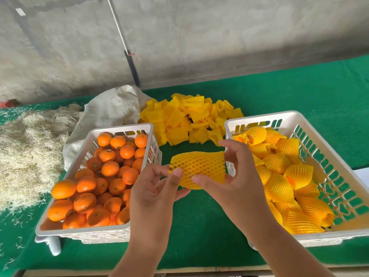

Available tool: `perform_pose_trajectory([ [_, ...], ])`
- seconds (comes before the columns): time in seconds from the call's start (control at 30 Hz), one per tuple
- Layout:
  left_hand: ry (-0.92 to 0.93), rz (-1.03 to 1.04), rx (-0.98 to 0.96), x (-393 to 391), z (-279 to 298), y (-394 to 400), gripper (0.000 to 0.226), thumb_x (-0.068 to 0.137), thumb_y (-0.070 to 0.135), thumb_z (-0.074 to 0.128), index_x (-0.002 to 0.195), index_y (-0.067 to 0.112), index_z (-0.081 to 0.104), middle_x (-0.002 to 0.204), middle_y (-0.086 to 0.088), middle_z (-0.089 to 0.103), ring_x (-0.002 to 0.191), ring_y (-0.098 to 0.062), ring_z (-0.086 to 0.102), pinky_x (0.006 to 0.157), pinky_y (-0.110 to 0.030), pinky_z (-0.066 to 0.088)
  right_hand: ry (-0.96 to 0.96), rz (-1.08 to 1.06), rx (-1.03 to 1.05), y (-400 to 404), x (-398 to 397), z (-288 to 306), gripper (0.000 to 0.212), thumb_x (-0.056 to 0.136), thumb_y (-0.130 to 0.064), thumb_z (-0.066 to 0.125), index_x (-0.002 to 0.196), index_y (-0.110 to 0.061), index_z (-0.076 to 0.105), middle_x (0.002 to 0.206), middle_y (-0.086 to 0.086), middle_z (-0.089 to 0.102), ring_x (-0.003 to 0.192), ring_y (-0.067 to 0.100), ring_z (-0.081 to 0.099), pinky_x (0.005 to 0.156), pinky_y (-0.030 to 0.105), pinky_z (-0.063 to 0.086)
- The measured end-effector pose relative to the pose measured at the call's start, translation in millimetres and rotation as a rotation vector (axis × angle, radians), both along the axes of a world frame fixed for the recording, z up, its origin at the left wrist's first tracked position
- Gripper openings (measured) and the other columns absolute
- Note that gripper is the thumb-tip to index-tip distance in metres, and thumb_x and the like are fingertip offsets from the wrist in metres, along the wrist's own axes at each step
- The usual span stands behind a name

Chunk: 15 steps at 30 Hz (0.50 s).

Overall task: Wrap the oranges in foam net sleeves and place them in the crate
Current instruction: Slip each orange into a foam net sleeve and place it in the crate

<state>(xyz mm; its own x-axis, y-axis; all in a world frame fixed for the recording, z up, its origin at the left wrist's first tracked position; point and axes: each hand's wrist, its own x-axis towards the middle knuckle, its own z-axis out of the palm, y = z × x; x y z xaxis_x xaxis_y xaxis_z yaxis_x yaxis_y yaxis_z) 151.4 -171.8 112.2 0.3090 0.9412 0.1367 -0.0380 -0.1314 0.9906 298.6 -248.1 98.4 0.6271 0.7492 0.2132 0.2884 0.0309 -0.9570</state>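
- Left hand [154, 188] and right hand [234, 176] each pinch one end of a flat yellow foam net sleeve [197, 168], held above the green surface [199, 226].
- Bare oranges [103, 176] fill the white plastic basket [83, 231] at left.
- Wrapped oranges [279, 182] lie in the white plastic crate [339, 170] at right.

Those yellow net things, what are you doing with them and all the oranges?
A person is packing oranges. Both hands, left hand and right hand, pinch one empty yellow foam net sleeve and hold it above the green table. No orange is inside it yet. The bare oranges wait in the left crate. The right crate already holds many wrapped oranges. Spare sleeves lie piled behind.
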Motion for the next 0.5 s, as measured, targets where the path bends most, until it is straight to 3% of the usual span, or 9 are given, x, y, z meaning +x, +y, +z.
perform_pose_trajectory([
  [0.17, 0.023, -0.002, 0.020, -3, -4, 4, 0.018, 0.090, 0.032, 0.076, 0.088, 0.018, 0.065, 0.093, 0.001, 0.076, 0.089, -0.019, 0.078, 0.073, -0.036, 0.067, -0.025, 0.109, -0.051, 3, 5, -7, 0.095, 0.069, -0.057, 0.093, 0.144, -0.060, 0.034, 0.152, -0.026, 0.036, 0.141, 0.001, 0.042, 0.090, 0.028, 0.057],
  [0.23, 0.051, -0.036, 0.054, -3, -4, 8, 0.014, 0.089, 0.031, 0.077, 0.087, 0.022, 0.066, 0.104, -0.003, 0.079, 0.095, -0.022, 0.079, 0.072, -0.033, 0.066, -0.028, 0.213, -0.180, 5, 11, -9, 0.098, 0.069, -0.064, 0.090, 0.149, -0.060, 0.033, 0.143, -0.031, 0.046, 0.128, -0.004, 0.053, 0.082, 0.023, 0.061],
  [0.33, 0.149, -0.093, 0.052, -5, -7, 15, 0.013, 0.087, 0.034, 0.079, 0.090, 0.029, 0.067, 0.113, 0.004, 0.079, 0.102, -0.019, 0.078, 0.070, -0.029, 0.065, -0.074, 0.297, -0.280, 8, 20, -15, 0.082, 0.071, -0.071, 0.084, 0.142, -0.052, 0.050, 0.120, -0.035, 0.058, 0.108, -0.011, 0.059, 0.074, 0.012, 0.058],
  [0.4, 0.158, -0.109, 0.009, -6, -14, 18, 0.028, 0.084, 0.044, 0.083, 0.103, 0.033, 0.066, 0.122, 0.007, 0.076, 0.112, -0.017, 0.074, 0.072, -0.031, 0.066, 0.052, 0.322, -0.259, 8, 22, -23, 0.071, 0.074, -0.063, 0.086, 0.137, -0.046, 0.058, 0.114, -0.029, 0.063, 0.107, -0.012, 0.060, 0.074, 0.013, 0.058],
  [0.5, 0.209, -0.068, -0.085, -5, -28, 21, 0.069, 0.069, 0.067, 0.088, 0.125, 0.040, 0.059, 0.133, 0.013, 0.067, 0.120, -0.013, 0.070, 0.079, -0.038, 0.066, 0.367, 0.307, -0.197, 8, 23, -37, 0.055, 0.079, -0.051, 0.088, 0.129, -0.043, 0.064, 0.114, -0.020, 0.071, 0.106, 0.001, 0.070, 0.081, 0.021, 0.061],
])
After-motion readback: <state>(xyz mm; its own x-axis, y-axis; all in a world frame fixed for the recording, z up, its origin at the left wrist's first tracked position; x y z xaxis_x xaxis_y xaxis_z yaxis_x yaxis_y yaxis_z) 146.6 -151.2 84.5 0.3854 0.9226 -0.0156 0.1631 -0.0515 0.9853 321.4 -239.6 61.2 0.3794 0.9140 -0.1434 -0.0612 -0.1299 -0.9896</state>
